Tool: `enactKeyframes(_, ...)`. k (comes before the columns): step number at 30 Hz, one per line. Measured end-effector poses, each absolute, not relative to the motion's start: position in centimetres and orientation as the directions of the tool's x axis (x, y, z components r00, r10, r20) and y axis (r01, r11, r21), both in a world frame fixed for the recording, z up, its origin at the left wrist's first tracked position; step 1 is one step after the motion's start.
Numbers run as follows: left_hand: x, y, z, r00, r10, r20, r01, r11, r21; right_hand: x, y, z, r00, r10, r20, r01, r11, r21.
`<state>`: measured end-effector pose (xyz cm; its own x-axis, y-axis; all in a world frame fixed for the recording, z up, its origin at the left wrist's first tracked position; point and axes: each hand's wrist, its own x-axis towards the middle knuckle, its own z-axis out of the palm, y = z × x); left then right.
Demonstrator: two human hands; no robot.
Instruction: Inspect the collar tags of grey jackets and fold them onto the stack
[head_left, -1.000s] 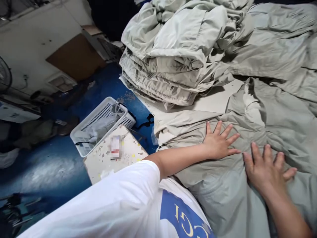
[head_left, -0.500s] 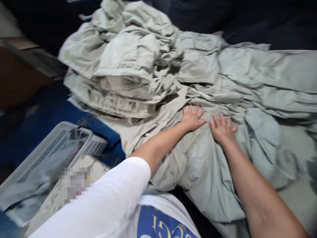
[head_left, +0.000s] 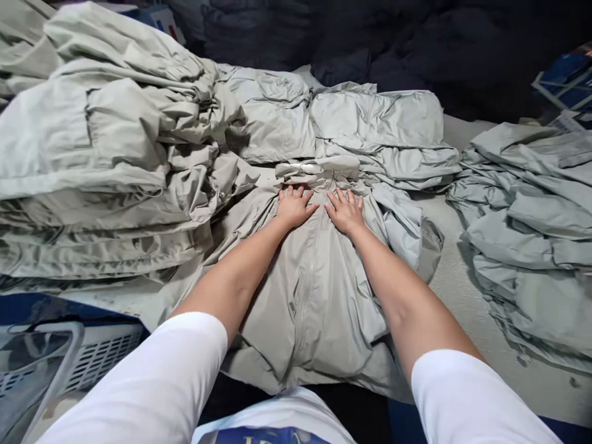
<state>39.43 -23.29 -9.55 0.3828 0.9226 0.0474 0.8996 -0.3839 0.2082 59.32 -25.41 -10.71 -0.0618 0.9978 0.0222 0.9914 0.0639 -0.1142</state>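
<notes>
At the far left, a tall stack of pale grey-green garments [head_left: 111, 135] rises in loose layers, a drawcord loop poking out at one hem. Below it, lower than the table [head_left: 494, 333], sits a white plastic basket [head_left: 106, 348] with slotted sides and some clear, crumpled material inside.

Moving right, the person's left hand [head_left: 296, 208] lies palm down on a pale grey zip-front jacket [head_left: 324, 290], fingers fanned and gripping nothing. The jacket is spread on the table right in front of the person, collar [head_left: 319, 166] away from them and hem towards them, its zip [head_left: 308, 296] running down between the two forearms. The right hand [head_left: 346, 213] rests just beside the left one, also open and flat, a little below the collar. The person wears a white short-sleeved shirt [head_left: 296, 410] with a blue panel at the front.

Just beyond the collar lie more bundled garments [head_left: 379, 123], with dark fabric [head_left: 268, 37] heaped behind them. Further right, past a bare strip of table, is a rumpled grey-green pile [head_left: 531, 228], well apart from the jacket.
</notes>
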Motion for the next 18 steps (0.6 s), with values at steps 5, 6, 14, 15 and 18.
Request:
enactKeyframes(5,38.8,-22.4,-6.5,0.482,0.856,-0.185,0.875,-0.462,0.144,58.8,-23.1,-7.8,0.001,0.979,-0.205,0.991,-0.029,-0.134)
enactKeyframes(6,38.3,-23.1,-5.6,0.500,0.832,-0.241,0.866,-0.485,0.120,58.4,-23.1,-7.0,0.008,0.959,-0.283,0.992,-0.044,-0.120)
enactKeyframes(14,29.4,-40.2,-7.5,0.757,0.622,-0.200,0.653,-0.731,0.198,58.9,-40.8,-8.4,-0.486,0.869,-0.096,0.868,0.466,-0.172)
enactKeyframes(15,28.2,-41.6,-8.4,0.746,0.640,-0.184,0.666,-0.719,0.199,59.9,-43.0,-9.2,-0.506,0.857,-0.098,0.857,0.487,-0.171)
enactKeyframes(18,26.3,-43.2,-9.6,0.713,0.682,-0.162,0.701,-0.691,0.178,63.2,-45.7,-9.6,-0.407,0.906,-0.115,0.907,0.387,-0.163)
